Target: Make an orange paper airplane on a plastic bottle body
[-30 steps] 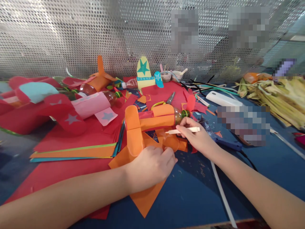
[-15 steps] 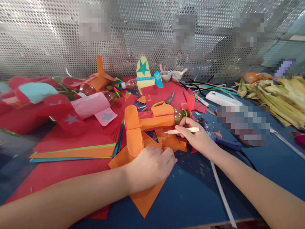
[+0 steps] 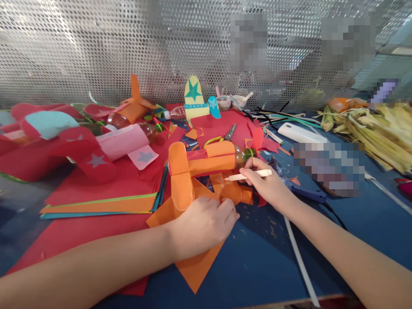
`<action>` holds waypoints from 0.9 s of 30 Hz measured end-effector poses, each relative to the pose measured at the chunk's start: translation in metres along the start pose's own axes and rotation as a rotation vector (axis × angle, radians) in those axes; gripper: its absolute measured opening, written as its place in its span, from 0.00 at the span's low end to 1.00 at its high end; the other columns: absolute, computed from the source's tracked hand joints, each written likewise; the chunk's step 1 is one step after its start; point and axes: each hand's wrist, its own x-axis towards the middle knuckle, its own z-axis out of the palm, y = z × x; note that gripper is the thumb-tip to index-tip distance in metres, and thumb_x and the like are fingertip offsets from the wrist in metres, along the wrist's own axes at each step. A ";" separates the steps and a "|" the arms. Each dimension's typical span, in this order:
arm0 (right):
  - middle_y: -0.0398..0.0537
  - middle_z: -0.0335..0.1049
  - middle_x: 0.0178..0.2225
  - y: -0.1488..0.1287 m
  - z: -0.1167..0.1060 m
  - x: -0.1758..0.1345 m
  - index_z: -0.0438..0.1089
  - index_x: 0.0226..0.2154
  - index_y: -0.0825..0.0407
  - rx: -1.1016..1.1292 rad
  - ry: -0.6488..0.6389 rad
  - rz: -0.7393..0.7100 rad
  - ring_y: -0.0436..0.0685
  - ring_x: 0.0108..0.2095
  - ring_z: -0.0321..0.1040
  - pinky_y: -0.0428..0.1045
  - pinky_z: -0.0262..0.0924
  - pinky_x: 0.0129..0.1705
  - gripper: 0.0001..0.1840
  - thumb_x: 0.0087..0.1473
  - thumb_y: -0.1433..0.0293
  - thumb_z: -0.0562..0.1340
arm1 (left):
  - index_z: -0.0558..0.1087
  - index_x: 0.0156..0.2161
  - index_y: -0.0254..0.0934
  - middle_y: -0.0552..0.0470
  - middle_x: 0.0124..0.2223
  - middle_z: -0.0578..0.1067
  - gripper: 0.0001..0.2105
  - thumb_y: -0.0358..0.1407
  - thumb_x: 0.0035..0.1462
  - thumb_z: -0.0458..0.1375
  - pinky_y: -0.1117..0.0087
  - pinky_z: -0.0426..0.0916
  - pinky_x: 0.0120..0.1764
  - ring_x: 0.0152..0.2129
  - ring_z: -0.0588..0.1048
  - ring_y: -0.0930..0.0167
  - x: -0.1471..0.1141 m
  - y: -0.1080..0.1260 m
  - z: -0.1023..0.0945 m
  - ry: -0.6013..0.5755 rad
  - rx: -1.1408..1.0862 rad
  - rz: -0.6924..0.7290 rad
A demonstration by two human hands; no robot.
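Observation:
My right hand [image 3: 262,180] is closed round a slim white marker [image 3: 254,175], its tip pointing left over a piece of orange paper [image 3: 222,184]. Knuckles up, my left hand [image 3: 204,225] is closed at the near edge of that orange paper, its fingertips hidden. Under the left hand lies another orange sheet [image 3: 198,270], one corner toward me. Just beyond both hands rests a plastic bottle [image 3: 240,155] wrapped in orange and red paper, with a green neck. A rounded orange paper strip [image 3: 180,176] crosses its left end.
Stacked coloured paper [image 3: 103,189] lies to the left, near paper-covered bottles [image 3: 124,141]. Yellow-handled scissors [image 3: 229,133] lie on red scraps behind. A blue glue gun [image 3: 307,193] and dried husks [image 3: 370,128] are on the right. A perforated metal panel [image 3: 193,43] stands behind.
My right hand and the marker have shifted slightly to the right. The left hand and the orange paper stay in place.

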 end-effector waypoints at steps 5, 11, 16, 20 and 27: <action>0.34 0.55 0.16 -0.002 0.000 0.000 0.55 0.20 0.48 -0.014 0.001 -0.005 0.50 0.21 0.58 0.47 0.49 0.26 0.12 0.47 0.64 0.58 | 0.69 0.35 0.31 0.53 0.25 0.71 0.09 0.30 0.64 0.48 0.71 0.60 0.15 0.15 0.68 0.73 -0.001 -0.001 0.000 -0.002 -0.005 -0.003; 0.34 0.55 0.16 -0.002 0.001 0.000 0.55 0.20 0.48 0.006 0.004 0.002 0.50 0.21 0.58 0.47 0.50 0.26 0.12 0.46 0.63 0.59 | 0.69 0.34 0.31 0.53 0.25 0.71 0.09 0.30 0.64 0.48 0.71 0.60 0.15 0.14 0.68 0.73 0.000 -0.001 0.000 0.004 0.004 0.000; 0.33 0.55 0.16 -0.001 0.001 0.000 0.55 0.20 0.48 -0.001 0.007 0.002 0.49 0.21 0.58 0.46 0.50 0.25 0.12 0.46 0.63 0.59 | 0.69 0.34 0.31 0.53 0.25 0.71 0.10 0.31 0.64 0.48 0.70 0.59 0.15 0.15 0.69 0.72 0.000 0.000 0.001 0.003 0.004 -0.010; 0.33 0.55 0.16 -0.002 0.001 0.001 0.55 0.20 0.48 -0.001 -0.001 0.005 0.49 0.21 0.59 0.46 0.50 0.25 0.12 0.47 0.63 0.58 | 0.69 0.34 0.31 0.53 0.25 0.71 0.09 0.31 0.63 0.48 0.70 0.59 0.15 0.14 0.68 0.72 0.000 0.000 -0.001 0.004 0.002 -0.008; 0.34 0.55 0.16 -0.004 0.000 0.000 0.55 0.19 0.48 -0.038 -0.004 -0.009 0.49 0.20 0.57 0.46 0.49 0.24 0.12 0.47 0.64 0.58 | 0.69 0.34 0.31 0.54 0.25 0.71 0.10 0.31 0.64 0.48 0.70 0.59 0.15 0.14 0.68 0.72 0.000 -0.001 -0.001 -0.001 0.001 -0.004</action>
